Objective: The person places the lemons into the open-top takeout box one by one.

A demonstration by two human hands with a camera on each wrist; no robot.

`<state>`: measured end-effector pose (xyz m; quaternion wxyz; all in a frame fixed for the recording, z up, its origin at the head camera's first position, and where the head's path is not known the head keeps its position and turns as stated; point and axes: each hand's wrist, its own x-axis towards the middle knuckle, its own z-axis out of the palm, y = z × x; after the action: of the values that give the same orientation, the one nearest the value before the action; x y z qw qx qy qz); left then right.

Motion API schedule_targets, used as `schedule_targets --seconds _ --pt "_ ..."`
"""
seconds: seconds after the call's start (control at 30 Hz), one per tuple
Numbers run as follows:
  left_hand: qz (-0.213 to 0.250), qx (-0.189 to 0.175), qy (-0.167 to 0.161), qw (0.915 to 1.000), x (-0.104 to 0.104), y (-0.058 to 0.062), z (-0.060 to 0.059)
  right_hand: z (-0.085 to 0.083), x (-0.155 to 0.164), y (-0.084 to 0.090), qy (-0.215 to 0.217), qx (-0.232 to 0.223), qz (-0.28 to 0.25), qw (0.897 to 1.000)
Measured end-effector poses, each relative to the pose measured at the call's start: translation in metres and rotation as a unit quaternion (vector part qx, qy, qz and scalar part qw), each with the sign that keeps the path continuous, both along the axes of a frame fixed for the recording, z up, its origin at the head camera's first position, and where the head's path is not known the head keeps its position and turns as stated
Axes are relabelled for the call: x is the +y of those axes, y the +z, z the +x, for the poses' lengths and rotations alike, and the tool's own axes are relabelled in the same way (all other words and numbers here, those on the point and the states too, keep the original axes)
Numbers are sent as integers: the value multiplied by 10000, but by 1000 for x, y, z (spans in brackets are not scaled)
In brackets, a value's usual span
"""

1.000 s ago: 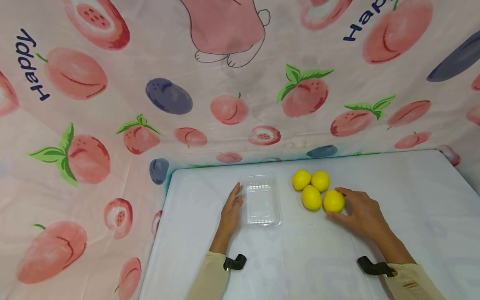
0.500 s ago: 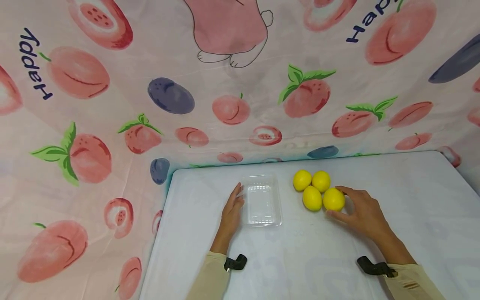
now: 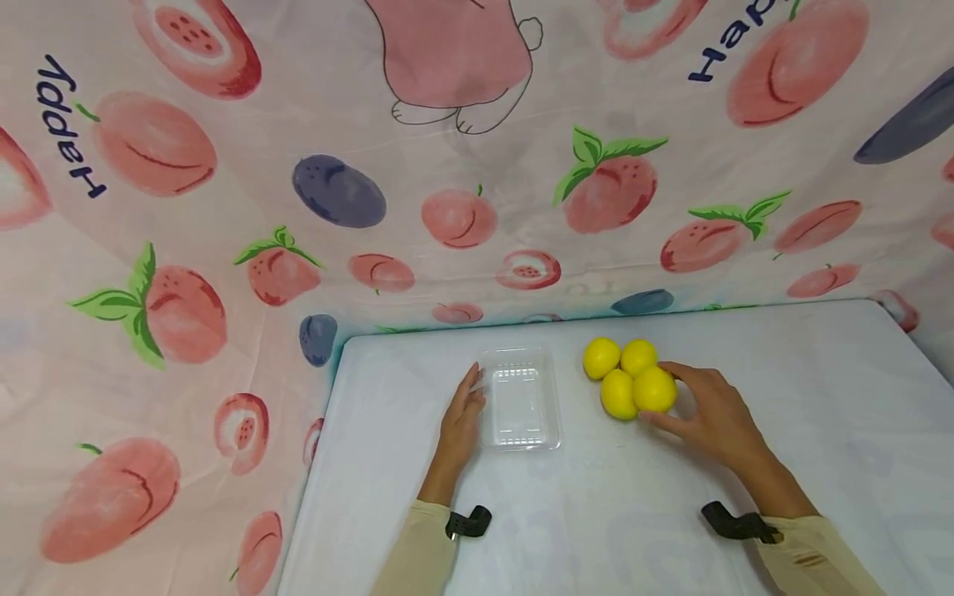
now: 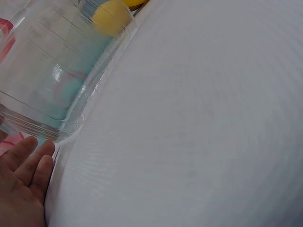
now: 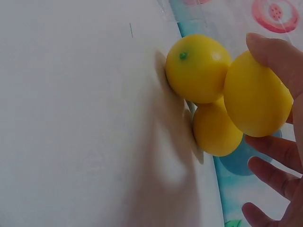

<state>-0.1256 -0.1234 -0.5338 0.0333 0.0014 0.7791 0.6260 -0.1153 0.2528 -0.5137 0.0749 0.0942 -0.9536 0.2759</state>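
Note:
My right hand (image 3: 717, 418) pinches a yellow lemon (image 3: 655, 390) between thumb and fingers. In the right wrist view this held lemon (image 5: 258, 94) is raised off the white table, with the other fingers spread below it. Three more lemons lie grouped just left of it: one in front (image 3: 619, 395) and two behind, a left one (image 3: 601, 358) and a right one (image 3: 638, 358). A clear plastic container (image 3: 517, 406) sits left of the lemons. My left hand (image 3: 460, 426) rests along its left side, fingers fairly straight; the left wrist view has those fingertips (image 4: 45, 147) right at the container's edge.
The white table (image 3: 596, 521) ends at the back against a pink fruit-print cloth (image 3: 462, 149), which also hangs along the left side. A dark wrist strap (image 3: 468, 521) sits at the left cuff, another strap (image 3: 738, 523) at the right.
My right hand has lifted the lemon and shifted it slightly left and back, so that it now overlaps the lemons beside it. The left hand and container have stayed in place.

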Motion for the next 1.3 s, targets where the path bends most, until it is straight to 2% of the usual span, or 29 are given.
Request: schedule_targets --seconds 0.03,0.5,0.6,0.77,0.87,1.3 --pt "26 -20 8 10000 1 5 2 0 -1 0 6 16 0 10000" --pt "45 28 18 10000 2 6 2 -5 -12 4 33 248 11 9997" --pt "14 -6 1 10000 1 0 -1 -5 -14 5 55 288 0 9996" --pt "-58 -55 10 10000 -3 -22 -8 -6 -19 7 118 353 -115 9992" --pt "-50 -20 8 10000 -5 -31 -10 -7 -23 8 124 367 -178 9991" --pt "-106 161 -57 9998 -6 -34 -11 -16 -41 14 352 504 -318 9976"
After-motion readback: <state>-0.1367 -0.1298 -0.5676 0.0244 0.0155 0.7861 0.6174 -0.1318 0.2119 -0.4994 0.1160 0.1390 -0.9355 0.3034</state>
